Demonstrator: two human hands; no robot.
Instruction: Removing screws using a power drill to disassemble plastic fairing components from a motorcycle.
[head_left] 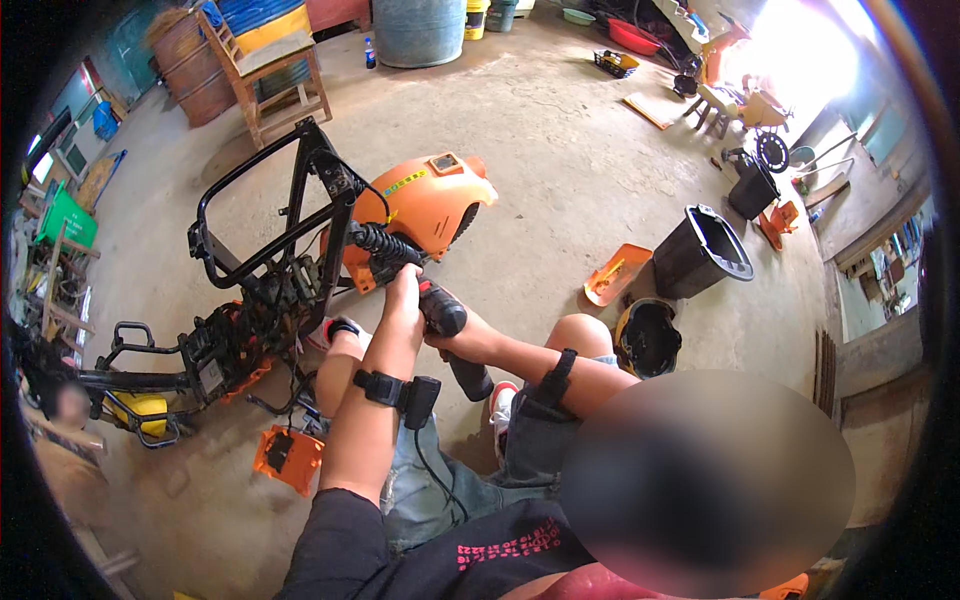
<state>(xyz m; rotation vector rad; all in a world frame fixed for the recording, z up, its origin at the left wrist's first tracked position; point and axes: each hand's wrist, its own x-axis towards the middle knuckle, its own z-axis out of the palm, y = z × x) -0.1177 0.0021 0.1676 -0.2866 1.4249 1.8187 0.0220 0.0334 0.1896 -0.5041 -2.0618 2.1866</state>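
My left hand is closed at the front of a black and red power drill, whose tip end lies beside a black coil-spring shock absorber on the bare black scooter frame; its fingertips are partly hidden. My right hand is wrapped round the drill's handle, below the motor housing. An orange body shell with a wheel lies just behind the shock. Both forearms come from the lower edge, with black straps on them. An orange panel lies on the floor left of my legs.
Black bins, an orange tray and a round black-yellow shell lie to the right. A wooden chair, drums and small stools stand farther back. Clutter lines the left wall; a blurred figure is at far left.
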